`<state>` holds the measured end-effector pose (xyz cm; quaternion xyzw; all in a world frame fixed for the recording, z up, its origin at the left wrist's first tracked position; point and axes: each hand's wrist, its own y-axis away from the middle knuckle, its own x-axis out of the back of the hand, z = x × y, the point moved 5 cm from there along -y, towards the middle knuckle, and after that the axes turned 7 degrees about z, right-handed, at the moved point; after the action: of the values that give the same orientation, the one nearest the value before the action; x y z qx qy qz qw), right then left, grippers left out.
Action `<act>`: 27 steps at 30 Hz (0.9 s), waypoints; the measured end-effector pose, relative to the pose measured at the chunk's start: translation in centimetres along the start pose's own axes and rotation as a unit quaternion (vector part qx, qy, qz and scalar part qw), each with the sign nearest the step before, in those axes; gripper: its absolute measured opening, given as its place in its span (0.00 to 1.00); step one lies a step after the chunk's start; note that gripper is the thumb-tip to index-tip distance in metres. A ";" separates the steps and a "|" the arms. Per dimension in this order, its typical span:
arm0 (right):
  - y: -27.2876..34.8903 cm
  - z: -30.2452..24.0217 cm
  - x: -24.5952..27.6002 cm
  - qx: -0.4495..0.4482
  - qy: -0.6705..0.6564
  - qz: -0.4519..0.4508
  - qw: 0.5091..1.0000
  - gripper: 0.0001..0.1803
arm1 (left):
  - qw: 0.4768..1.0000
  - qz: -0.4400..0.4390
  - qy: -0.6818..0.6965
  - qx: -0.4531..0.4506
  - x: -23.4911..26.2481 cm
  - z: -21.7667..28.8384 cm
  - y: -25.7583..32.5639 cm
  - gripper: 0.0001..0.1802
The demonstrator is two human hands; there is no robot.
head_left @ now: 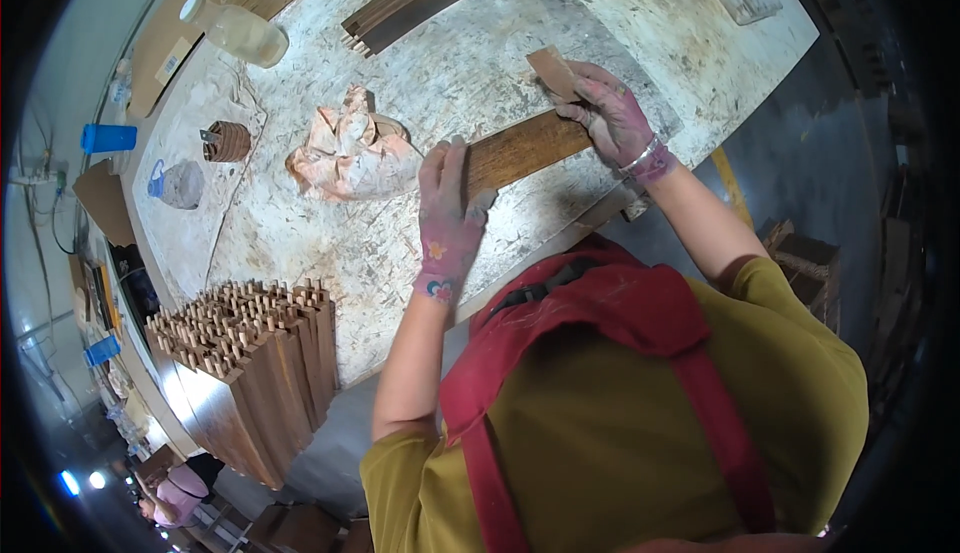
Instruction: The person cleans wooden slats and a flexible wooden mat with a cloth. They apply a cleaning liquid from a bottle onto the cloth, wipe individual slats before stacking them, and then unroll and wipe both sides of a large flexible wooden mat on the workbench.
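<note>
A flat brown wooden board (528,151) lies between my hands near the table's front edge. My left hand (449,211), in a stained pink-purple glove, is closed around the board's left end. At the other end, my right hand (616,121), gloved alike, pinches a small tan sheet that looks like sandpaper (551,72). The sheet is tilted up above the board's far right corner. Whether the right fingers also touch the board is hard to see. A crumpled, orange-stained cloth (355,153) sits just left of my left hand.
Dowelled wooden boards (250,353) stand packed at the table's left front. More dark boards (412,5) lie at the back. A plastic bottle (235,31), a brown ribbed container (226,141) and a clear jug (178,185) stand left on the stained worktable (500,63). Another person (180,493) is far off.
</note>
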<state>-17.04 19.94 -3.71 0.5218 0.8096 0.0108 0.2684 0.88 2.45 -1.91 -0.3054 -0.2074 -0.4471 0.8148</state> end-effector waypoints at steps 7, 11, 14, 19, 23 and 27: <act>2.7 0.5 -1.6 0.035 0.095 -0.060 0.993 0.23 | 0.800 0.054 0.499 0.330 -0.6 0.7 1.3 0.49; 4.1 -1.2 -4.9 0.147 0.242 -0.091 0.955 0.19 | 0.797 0.066 0.493 0.343 -0.9 0.3 2.2 0.42; 4.4 -0.5 -5.4 0.159 0.265 -0.099 0.946 0.19 | 0.814 -0.011 0.459 0.356 -1.0 0.8 2.7 0.37; 5.8 -2.6 -6.9 0.220 0.332 -0.100 0.912 0.17 | 0.873 0.091 0.358 0.317 1.7 1.5 3.4 0.24; 6.4 -3.0 -10.9 0.367 0.383 -0.134 0.837 0.19 | 0.835 0.157 0.435 0.298 3.6 2.0 2.7 0.24; 7.3 0.3 -15.1 0.412 0.475 -0.199 0.752 0.20 | 0.841 0.170 0.427 0.287 3.5 1.4 3.4 0.23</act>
<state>-6.11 10.29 4.64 0.3367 0.8443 -0.1313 -0.3957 5.48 2.68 0.17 0.1328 0.0968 -0.3079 0.9371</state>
